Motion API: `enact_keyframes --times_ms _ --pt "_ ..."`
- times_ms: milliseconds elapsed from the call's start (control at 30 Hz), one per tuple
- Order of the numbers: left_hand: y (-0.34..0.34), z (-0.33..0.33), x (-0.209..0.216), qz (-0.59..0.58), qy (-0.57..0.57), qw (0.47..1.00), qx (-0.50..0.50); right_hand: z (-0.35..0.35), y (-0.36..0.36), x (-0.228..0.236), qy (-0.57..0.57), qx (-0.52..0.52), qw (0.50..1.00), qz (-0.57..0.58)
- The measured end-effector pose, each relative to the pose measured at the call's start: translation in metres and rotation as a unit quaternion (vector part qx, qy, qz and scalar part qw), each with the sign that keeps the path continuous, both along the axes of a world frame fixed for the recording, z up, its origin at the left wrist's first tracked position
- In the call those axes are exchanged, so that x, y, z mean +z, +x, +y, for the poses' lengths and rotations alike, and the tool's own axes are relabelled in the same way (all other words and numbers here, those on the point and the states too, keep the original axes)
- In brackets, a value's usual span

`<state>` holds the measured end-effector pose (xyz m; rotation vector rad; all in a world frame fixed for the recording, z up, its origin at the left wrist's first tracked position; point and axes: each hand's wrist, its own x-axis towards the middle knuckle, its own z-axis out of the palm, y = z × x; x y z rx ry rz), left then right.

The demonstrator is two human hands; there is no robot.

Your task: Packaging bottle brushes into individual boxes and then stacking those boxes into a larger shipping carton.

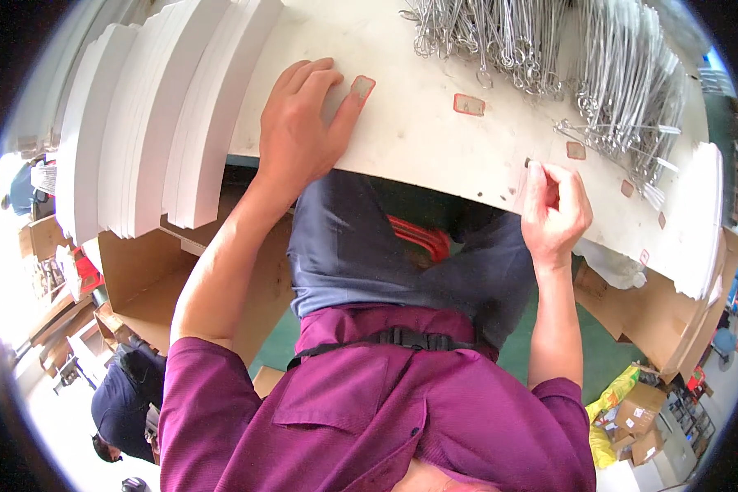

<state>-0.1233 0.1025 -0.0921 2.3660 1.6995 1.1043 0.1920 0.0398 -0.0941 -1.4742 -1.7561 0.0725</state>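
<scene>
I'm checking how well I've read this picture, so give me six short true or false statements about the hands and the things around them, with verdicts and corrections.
1. Metal wire pieces lie beyond the right hand on the white table. True.
2. The right hand's grip is spread wide open. False: its fingers curl in toward the thumb.
3. White stacks stand to the left of the left hand. True.
4. The left hand is tucked below the table's edge. False: it is above the tabletop.
5. The person's shirt is purple. True.
6. The belt at the waist is bright yellow. False: the belt is black.
</scene>
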Motion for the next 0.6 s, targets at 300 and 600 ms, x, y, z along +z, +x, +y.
enact_keyframes --times_ms 300,600 --pt "-0.001 0.000 0.007 0.044 -0.059 0.997 -0.016 -0.001 0.008 0.005 -0.053 0.034 0.998 0.002" --pt "0.002 0.002 0.017 0.042 -0.138 0.990 -0.011 -0.001 0.015 0.015 -0.113 0.086 0.989 -0.035"
